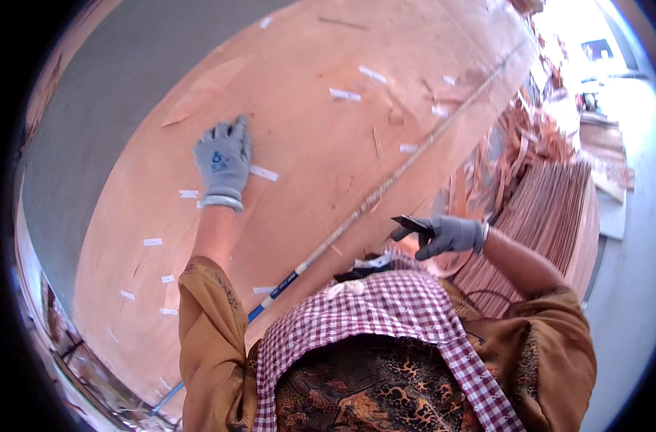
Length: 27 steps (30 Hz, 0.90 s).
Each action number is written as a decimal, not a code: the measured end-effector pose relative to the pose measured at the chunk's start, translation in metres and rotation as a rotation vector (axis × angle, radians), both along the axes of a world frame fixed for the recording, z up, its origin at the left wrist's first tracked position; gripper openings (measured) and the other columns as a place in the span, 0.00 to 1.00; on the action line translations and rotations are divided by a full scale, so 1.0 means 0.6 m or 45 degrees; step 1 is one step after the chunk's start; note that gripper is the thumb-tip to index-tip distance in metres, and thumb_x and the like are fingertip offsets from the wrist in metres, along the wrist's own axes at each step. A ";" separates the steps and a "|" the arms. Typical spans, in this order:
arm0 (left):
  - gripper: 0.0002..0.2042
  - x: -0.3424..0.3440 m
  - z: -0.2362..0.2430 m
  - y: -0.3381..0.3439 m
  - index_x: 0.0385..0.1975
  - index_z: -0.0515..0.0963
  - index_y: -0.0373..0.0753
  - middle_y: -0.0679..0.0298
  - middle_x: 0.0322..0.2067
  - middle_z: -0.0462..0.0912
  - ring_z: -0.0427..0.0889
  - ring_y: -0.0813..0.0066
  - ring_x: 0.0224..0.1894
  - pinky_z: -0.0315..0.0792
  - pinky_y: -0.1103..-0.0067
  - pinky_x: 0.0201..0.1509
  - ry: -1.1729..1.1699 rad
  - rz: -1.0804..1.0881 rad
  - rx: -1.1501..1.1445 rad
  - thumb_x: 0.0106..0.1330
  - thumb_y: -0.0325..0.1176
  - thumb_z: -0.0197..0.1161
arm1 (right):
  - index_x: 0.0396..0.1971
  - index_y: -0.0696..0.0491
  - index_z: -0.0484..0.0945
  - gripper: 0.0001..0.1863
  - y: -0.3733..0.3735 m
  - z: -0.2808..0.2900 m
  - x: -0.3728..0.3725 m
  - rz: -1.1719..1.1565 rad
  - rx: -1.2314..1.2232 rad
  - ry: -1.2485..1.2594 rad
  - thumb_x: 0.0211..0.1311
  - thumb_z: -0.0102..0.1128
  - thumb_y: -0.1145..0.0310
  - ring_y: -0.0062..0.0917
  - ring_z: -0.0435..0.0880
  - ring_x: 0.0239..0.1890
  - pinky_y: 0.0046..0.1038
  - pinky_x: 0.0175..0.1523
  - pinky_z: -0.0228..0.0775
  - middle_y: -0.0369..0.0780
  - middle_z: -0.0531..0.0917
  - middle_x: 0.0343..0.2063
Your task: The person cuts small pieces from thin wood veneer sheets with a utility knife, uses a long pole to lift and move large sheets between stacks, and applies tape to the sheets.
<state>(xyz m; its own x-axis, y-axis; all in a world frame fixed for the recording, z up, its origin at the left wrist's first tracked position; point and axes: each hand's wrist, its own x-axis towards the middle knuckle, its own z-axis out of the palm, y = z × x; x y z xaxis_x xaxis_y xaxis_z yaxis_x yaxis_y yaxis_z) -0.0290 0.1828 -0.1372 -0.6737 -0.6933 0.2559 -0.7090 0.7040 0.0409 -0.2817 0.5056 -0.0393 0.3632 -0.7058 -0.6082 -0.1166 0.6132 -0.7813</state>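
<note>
My left hand (224,160), in a grey glove, rests palm down on a large sheet of pinkish-brown wood veneer (299,137). Its fingers are stretched out, the index finger reaching farthest, and it grips nothing. A white tape strip (264,173) lies just right of the wrist. Over the near right edge of the sheet, my right hand (450,236), also gloved in grey, is closed around a small black knife (414,226) with its tip toward the left. Several short white tape pieces are scattered over the veneer, along with cracks and thin slivers.
A long thin stick (364,207) with a blue end lies diagonally across the veneer. At right stands a tall stack of veneer sheets (540,209), with torn veneer scraps (518,140) beyond it. A grey surface (90,158) borders the sheet on the left.
</note>
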 end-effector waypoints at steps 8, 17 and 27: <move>0.13 0.020 -0.008 -0.007 0.45 0.79 0.47 0.62 0.37 0.79 0.77 0.61 0.38 0.71 0.71 0.40 0.281 -0.198 -0.068 0.60 0.35 0.55 | 0.37 0.60 0.78 0.17 0.042 -0.009 -0.036 -0.319 0.147 0.235 0.64 0.53 0.59 0.14 0.73 0.29 0.19 0.36 0.67 0.32 0.78 0.26; 0.08 0.002 0.104 0.153 0.37 0.79 0.37 0.60 0.36 0.81 0.78 0.65 0.39 0.70 0.74 0.44 0.467 -0.326 0.793 0.58 0.28 0.58 | 0.42 0.61 0.75 0.17 0.108 -0.065 0.002 -0.354 0.085 0.083 0.60 0.57 0.63 0.17 0.75 0.34 0.22 0.43 0.70 0.35 0.79 0.31; 0.07 0.024 0.153 0.281 0.36 0.79 0.35 0.62 0.34 0.79 0.77 0.75 0.37 0.70 0.79 0.42 0.576 -0.272 1.757 0.62 0.28 0.56 | 0.41 0.57 0.75 0.13 0.051 -0.061 0.056 0.026 -0.615 0.248 0.60 0.56 0.66 0.31 0.74 0.30 0.29 0.38 0.68 0.45 0.78 0.29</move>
<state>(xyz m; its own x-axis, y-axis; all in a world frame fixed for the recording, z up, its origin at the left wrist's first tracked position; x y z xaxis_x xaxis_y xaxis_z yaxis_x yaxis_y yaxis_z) -0.0145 0.3514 -0.0457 -0.8370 -0.4574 -0.3004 -0.3429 0.0106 0.9393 -0.2478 0.5364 -0.0757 0.2920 -0.9168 -0.2725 -0.2963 0.1842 -0.9372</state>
